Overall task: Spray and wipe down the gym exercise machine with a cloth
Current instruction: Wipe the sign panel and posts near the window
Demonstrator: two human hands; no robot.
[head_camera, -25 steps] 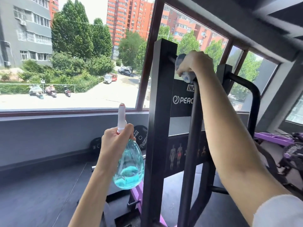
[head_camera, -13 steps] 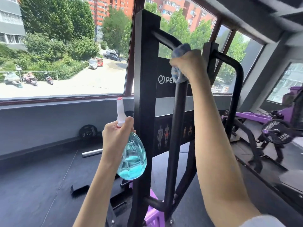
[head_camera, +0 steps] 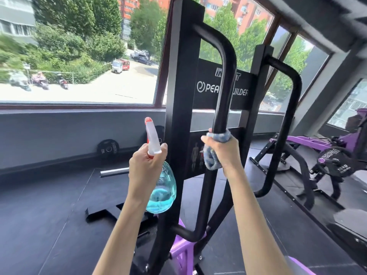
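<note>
Right hand (head_camera: 226, 149) grips the cloth (head_camera: 211, 158) around the bar (head_camera: 224, 96).

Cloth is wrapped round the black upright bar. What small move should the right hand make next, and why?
Probably slide the right hand and cloth down the bar toward its lower bend: the cloth sits mid-bar, and bare bar runs below it.

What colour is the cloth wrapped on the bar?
Light blue cloth, shown best in the head view.

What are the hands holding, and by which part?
Left hand grips the spray bottle at its neck. Right hand holds the cloth wrapped around the bar.
</note>
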